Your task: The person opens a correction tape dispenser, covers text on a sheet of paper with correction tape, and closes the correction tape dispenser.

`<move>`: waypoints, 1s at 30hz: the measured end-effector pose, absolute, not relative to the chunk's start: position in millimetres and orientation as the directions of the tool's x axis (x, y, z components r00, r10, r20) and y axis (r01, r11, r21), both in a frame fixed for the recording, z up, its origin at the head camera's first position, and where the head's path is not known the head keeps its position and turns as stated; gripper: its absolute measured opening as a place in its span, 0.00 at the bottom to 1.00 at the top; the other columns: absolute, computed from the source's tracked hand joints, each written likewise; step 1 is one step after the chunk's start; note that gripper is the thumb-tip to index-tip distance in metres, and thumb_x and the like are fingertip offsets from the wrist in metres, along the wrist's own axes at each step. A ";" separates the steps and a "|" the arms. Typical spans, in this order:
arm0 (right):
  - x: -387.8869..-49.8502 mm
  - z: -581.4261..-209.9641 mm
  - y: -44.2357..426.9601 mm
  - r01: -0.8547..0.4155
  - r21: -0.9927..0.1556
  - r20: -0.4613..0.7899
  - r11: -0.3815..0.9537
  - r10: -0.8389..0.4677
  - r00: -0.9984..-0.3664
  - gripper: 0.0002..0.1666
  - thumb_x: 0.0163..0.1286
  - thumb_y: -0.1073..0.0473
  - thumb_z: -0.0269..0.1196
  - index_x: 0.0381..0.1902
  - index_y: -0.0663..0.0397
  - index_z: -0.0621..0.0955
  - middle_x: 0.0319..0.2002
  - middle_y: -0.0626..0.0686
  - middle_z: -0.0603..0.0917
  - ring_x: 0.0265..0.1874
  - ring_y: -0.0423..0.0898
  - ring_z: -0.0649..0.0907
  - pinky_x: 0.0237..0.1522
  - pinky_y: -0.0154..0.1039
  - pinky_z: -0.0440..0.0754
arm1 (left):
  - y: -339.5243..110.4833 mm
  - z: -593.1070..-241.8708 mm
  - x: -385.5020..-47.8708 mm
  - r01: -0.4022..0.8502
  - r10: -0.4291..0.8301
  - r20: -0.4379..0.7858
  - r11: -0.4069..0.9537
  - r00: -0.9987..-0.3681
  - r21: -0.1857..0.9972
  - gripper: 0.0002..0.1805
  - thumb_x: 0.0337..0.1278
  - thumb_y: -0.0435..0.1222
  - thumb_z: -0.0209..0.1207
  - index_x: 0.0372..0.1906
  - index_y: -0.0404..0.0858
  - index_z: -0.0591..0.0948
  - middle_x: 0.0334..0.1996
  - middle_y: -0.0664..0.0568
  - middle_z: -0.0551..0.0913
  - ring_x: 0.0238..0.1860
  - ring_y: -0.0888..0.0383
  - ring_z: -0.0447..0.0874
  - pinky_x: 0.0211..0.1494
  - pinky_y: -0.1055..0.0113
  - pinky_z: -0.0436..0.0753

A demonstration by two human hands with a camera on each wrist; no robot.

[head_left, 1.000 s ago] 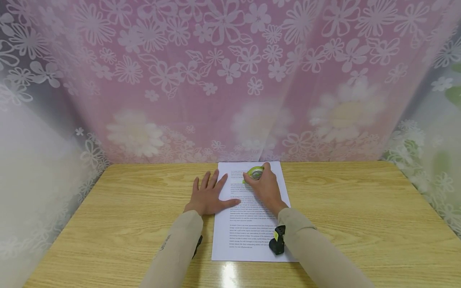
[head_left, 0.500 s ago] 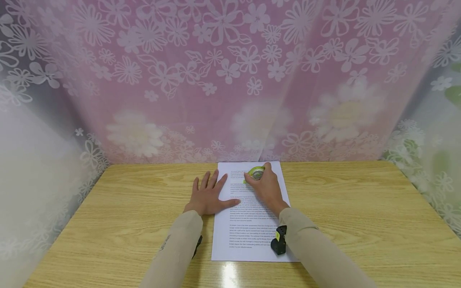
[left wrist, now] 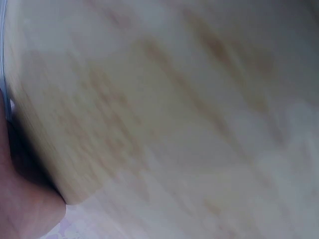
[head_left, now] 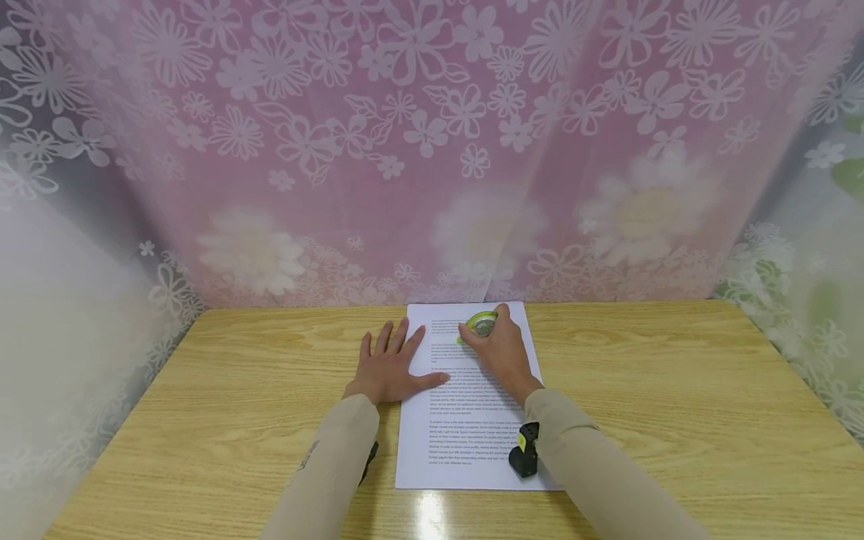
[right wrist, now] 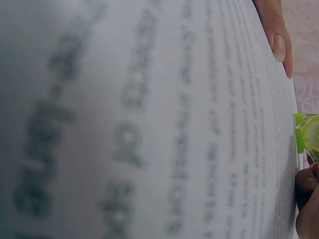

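Observation:
A printed white sheet (head_left: 472,442) lies on the wooden table. Near its top, my right hand (head_left: 502,356) pinches a round green and clear object (head_left: 484,324), thumb on its left and fingers on its right; its lower left end meets the paper. My left hand (head_left: 388,373) lies flat with fingers spread, partly on the table and with the thumb over the sheet's left side. The right wrist view shows the green object (right wrist: 310,133) at the right edge, above part of the right hand (right wrist: 309,199), with left-hand fingers (right wrist: 279,42) at the top.
The wooden table (head_left: 648,405) extends to both sides of the sheet. Behind it hangs a pink floral curtain (head_left: 378,225), with pale floral curtain at left and right. A black device (head_left: 524,450) is on the right wrist, over the paper's lower right.
My right hand has shifted very slightly to the right with the green object in its grip. My left hand has stayed in place.

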State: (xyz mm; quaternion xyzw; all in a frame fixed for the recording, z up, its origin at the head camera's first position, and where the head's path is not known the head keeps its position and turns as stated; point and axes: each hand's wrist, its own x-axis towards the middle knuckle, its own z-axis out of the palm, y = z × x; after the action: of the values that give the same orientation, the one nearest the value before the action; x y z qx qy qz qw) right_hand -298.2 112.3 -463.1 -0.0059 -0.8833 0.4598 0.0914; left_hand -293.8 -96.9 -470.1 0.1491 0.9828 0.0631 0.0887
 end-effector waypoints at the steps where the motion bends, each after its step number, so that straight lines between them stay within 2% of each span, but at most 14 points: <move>1: -298.0 -462.9 112.5 -0.074 -0.811 0.159 0.580 0.097 -0.983 0.34 0.62 0.45 0.67 0.50 0.62 0.64 0.33 0.57 0.78 0.25 0.47 0.80 0.27 0.40 0.79 | -96.4 -468.3 -292.8 0.283 0.304 -0.154 0.948 -0.940 0.148 0.57 0.41 0.81 0.35 0.76 0.58 0.43 0.76 0.54 0.36 0.74 0.47 0.31 0.69 0.42 0.32; 8: -298.2 -463.5 114.8 -0.068 -0.807 0.157 0.587 0.102 -0.982 0.34 0.62 0.44 0.66 0.50 0.62 0.64 0.33 0.58 0.78 0.25 0.48 0.80 0.27 0.40 0.78 | -94.7 -459.1 -286.5 0.282 0.302 -0.159 0.950 -0.940 0.137 0.55 0.43 0.80 0.37 0.76 0.58 0.44 0.76 0.54 0.37 0.74 0.47 0.31 0.70 0.43 0.34; 30: -296.6 -463.1 118.8 -0.063 -0.808 0.160 0.586 0.115 -0.980 0.34 0.61 0.45 0.67 0.49 0.61 0.64 0.33 0.58 0.78 0.26 0.48 0.80 0.28 0.40 0.78 | -95.8 -460.0 -286.9 0.284 0.304 -0.158 0.949 -0.939 0.137 0.56 0.42 0.81 0.35 0.76 0.59 0.43 0.76 0.54 0.36 0.74 0.48 0.31 0.70 0.42 0.34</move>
State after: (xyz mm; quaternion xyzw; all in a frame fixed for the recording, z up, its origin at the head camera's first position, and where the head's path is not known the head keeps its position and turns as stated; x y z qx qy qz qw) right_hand -296.6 118.8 -463.1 -0.0145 -0.8852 0.4545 0.0978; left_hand -286.9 -95.8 -460.0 0.1497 0.9831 0.0562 0.0891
